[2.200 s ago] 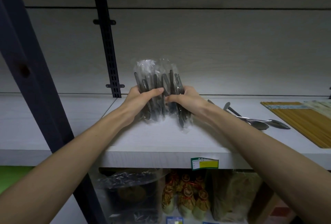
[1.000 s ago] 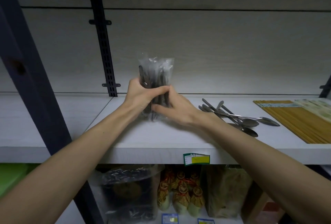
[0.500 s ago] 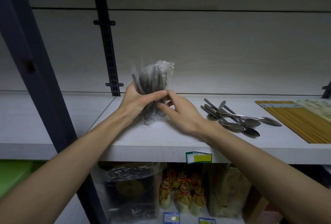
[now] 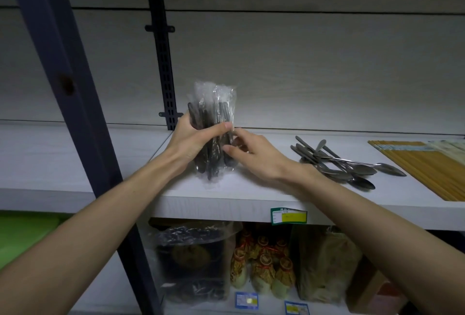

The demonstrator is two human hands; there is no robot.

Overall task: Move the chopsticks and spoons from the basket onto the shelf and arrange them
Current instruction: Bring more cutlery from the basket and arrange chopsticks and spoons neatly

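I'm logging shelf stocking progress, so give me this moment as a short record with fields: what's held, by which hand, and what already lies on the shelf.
held item: bundle of plastic-wrapped spoons, upright, lower end on the shelf
left hand: gripped around the bundle
right hand: fingers touching the bundle's right side
loose on shelf: pile of metal spoons
far right on shelf: chopsticks lying flat
basket: not in view

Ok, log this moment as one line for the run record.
stage: arranging | left hand: grips wrapped spoon bundle, upright on shelf | right hand: fingers touching bundle | loose spoons, chopsticks: on shelf
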